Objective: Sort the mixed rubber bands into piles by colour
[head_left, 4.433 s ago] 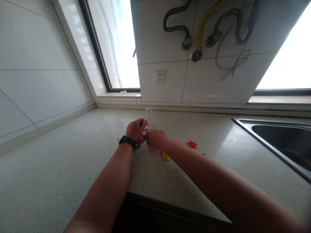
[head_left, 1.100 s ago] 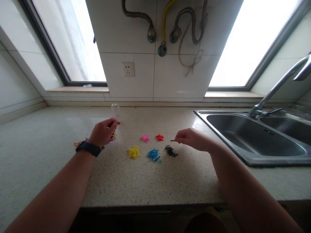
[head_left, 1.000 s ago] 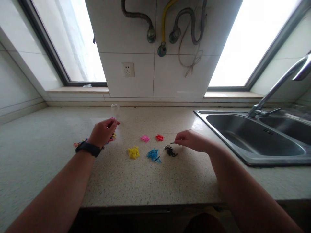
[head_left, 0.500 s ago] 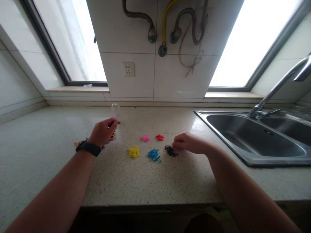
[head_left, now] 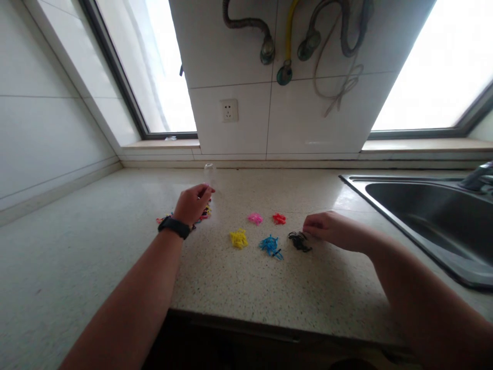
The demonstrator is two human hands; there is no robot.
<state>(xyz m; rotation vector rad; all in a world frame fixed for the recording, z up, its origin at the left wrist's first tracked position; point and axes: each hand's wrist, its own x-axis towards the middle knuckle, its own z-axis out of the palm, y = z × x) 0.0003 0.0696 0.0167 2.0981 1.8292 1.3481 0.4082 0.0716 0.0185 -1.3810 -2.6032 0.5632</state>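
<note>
My left hand (head_left: 193, 204), with a dark band on its wrist, pinches pink rubber bands (head_left: 207, 185) above a mixed pile of coloured rubber bands (head_left: 205, 211), partly hidden by the hand. A clear upturned cup (head_left: 209, 173) stands just behind it. My right hand (head_left: 322, 226) has its fingers closed at the right edge of a heap of black rubber bands (head_left: 299, 241); whatever they hold is hidden. Blue rubber bands (head_left: 269, 245), with a dark one at their edge, lie left of the black heap. Yellow (head_left: 239, 239), pink (head_left: 254, 219) and red rubber bands (head_left: 279, 219) form separate small heaps.
The speckled countertop (head_left: 246, 288) ends at a front edge below my forearms. A steel sink (head_left: 416, 198) with a faucet (head_left: 477, 176) is set in at the right. Behind are a tiled wall, a socket (head_left: 229, 110), hoses (head_left: 287, 46) and two windows.
My right hand, earlier at the mixed pile, moved right with a black rubber band and lowered to the black heap; that band no longer shows. My left hand stays by the mixed pile. The view turned left.
</note>
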